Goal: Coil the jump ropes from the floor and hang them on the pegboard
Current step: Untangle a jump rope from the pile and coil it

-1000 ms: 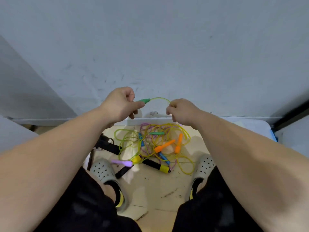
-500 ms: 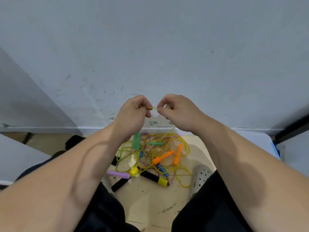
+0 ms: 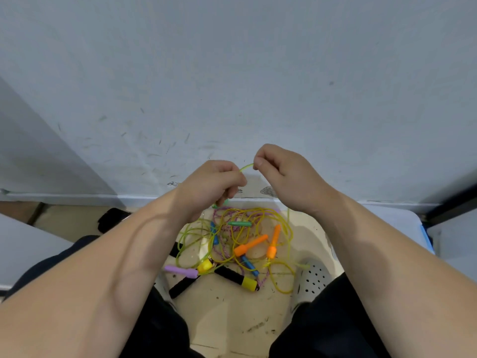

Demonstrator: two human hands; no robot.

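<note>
While arched, rope (image 3: 246, 166) between grips (image 3: 214, 182) (image 3: 282, 174)

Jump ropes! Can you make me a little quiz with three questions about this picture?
1. True or false: the purple handle lies on the floor.
2. What does the right hand pinch? A) green cord B) a ball C) a spoon
3. How many orange handles lie on the floor?

Key: 1 true. 2 A. 3 two.
</note>
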